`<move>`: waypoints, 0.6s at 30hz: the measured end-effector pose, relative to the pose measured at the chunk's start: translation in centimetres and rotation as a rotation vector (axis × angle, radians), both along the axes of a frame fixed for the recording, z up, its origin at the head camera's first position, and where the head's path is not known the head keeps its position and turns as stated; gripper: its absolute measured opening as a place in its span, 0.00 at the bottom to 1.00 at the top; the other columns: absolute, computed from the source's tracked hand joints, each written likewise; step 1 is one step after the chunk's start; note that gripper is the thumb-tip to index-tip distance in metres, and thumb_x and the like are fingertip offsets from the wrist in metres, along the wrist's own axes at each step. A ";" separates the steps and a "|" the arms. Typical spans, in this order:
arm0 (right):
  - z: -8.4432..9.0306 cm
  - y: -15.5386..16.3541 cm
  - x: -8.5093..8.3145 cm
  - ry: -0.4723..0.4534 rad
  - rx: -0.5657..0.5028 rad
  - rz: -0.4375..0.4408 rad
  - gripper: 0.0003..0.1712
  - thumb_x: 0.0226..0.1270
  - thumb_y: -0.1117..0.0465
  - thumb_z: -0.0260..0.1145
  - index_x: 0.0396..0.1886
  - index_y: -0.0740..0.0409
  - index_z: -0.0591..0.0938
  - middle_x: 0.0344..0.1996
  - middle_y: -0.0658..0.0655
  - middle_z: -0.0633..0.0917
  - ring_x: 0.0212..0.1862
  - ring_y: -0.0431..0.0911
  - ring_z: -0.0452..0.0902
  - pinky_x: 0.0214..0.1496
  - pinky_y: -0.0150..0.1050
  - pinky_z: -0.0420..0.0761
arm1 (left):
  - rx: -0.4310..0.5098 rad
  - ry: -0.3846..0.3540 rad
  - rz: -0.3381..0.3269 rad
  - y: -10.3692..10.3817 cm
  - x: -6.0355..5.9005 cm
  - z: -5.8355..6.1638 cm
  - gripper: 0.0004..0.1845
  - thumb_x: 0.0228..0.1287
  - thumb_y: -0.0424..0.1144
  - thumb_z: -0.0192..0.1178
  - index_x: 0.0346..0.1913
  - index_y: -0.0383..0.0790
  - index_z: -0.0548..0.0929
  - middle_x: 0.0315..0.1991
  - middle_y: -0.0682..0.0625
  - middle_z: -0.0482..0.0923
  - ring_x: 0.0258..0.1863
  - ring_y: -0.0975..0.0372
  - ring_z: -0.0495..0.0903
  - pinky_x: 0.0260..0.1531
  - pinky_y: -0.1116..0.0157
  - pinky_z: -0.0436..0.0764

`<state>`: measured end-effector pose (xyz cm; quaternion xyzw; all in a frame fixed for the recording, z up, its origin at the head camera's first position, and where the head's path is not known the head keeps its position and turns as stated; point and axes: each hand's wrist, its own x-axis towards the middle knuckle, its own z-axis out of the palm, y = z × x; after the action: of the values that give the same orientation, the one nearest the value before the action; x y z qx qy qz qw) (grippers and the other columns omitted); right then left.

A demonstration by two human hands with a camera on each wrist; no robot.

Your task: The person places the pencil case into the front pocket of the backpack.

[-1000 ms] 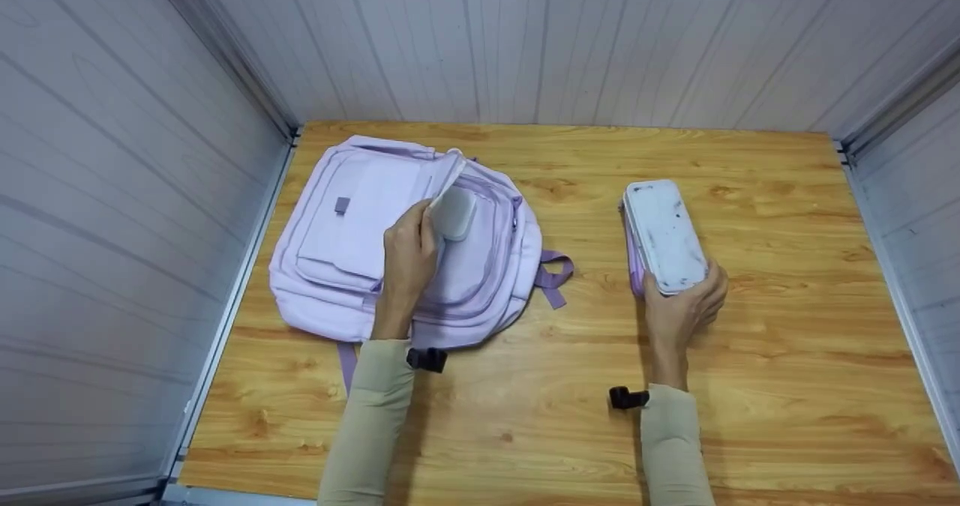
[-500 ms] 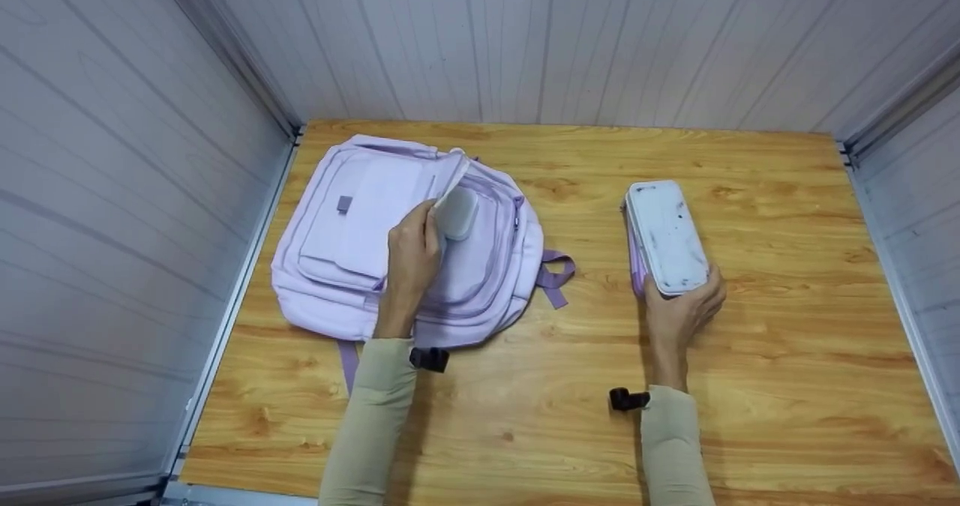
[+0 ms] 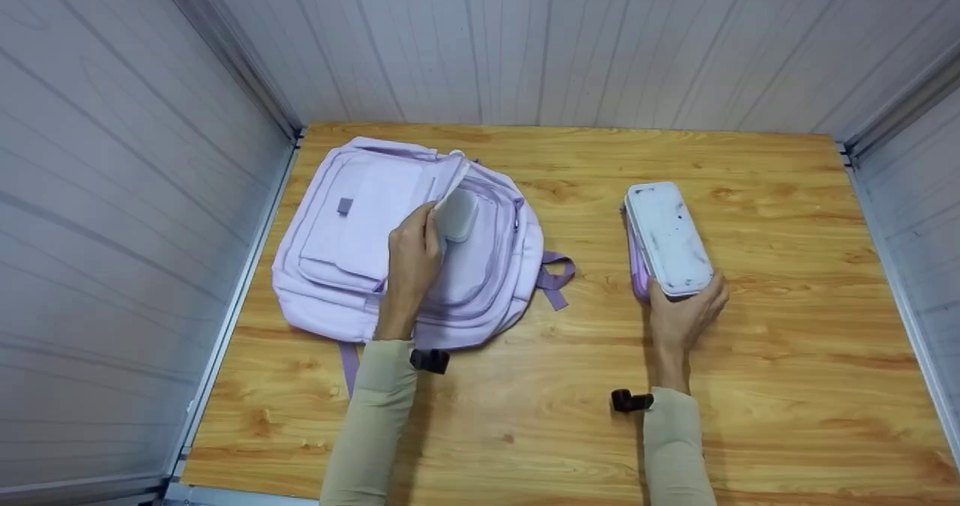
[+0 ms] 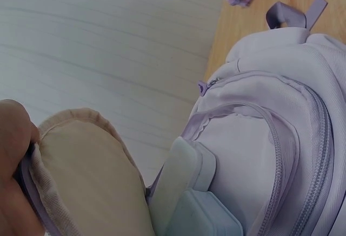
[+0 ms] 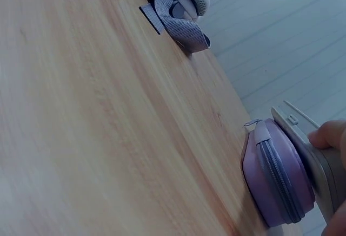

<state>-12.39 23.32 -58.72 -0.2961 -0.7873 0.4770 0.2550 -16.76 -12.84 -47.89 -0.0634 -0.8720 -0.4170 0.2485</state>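
A light purple backpack [image 3: 360,236] lies on the table with its front pocket unzipped. My left hand [image 3: 412,251] pinches the edge of the pocket flap [image 4: 92,176] and holds it raised. Inside the pocket sit a whitish box [image 4: 178,176] and a pale blue box [image 4: 205,217], side by side. At the right, my right hand [image 3: 686,307] grips the near end of a scuffed white oblong box [image 3: 667,236], thumb on one side and fingers on the other. Under that box is a purple zippered case [image 5: 275,176], standing on the table.
A purple strap loop [image 3: 555,277] sticks out from the backpack's right side. The wooden table [image 3: 510,431] is bounded by panel walls [image 3: 547,49] at the back and both sides. A black wrist camera [image 3: 630,401] sits at each cuff.
The near end of the white box has shifted very slightly right and toward me with my right hand. My left hand stays in place on the flap.
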 end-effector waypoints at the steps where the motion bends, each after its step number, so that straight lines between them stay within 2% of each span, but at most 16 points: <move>1: 0.0 0.0 0.0 0.011 0.004 -0.001 0.57 0.45 0.56 0.78 0.73 0.61 0.56 0.70 0.63 0.59 0.71 0.53 0.54 0.74 0.40 0.53 | -0.001 0.002 0.003 0.0 0.0 0.0 0.14 0.73 0.33 0.48 0.49 0.27 0.81 0.45 0.36 0.83 0.49 0.50 0.82 0.49 0.57 0.81; 8: -0.2 0.0 0.0 0.057 -0.022 0.023 0.56 0.48 0.56 0.77 0.74 0.56 0.55 0.72 0.60 0.57 0.73 0.49 0.51 0.74 0.35 0.50 | -0.001 0.013 0.009 0.0 0.0 0.1 0.14 0.72 0.33 0.48 0.48 0.27 0.81 0.44 0.37 0.84 0.48 0.50 0.83 0.48 0.56 0.81; 18: 0.0 -0.8 -0.2 0.181 -0.034 0.094 0.55 0.48 0.63 0.77 0.73 0.60 0.56 0.71 0.64 0.57 0.72 0.50 0.54 0.73 0.32 0.50 | -0.005 0.015 0.013 -0.1 0.0 0.2 0.14 0.72 0.33 0.49 0.48 0.28 0.81 0.44 0.37 0.84 0.48 0.50 0.83 0.49 0.56 0.80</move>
<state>-12.62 22.53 -58.77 -0.2188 -0.7659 0.5265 0.2972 -16.75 -12.90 -47.73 -0.0615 -0.8715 -0.4126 0.2577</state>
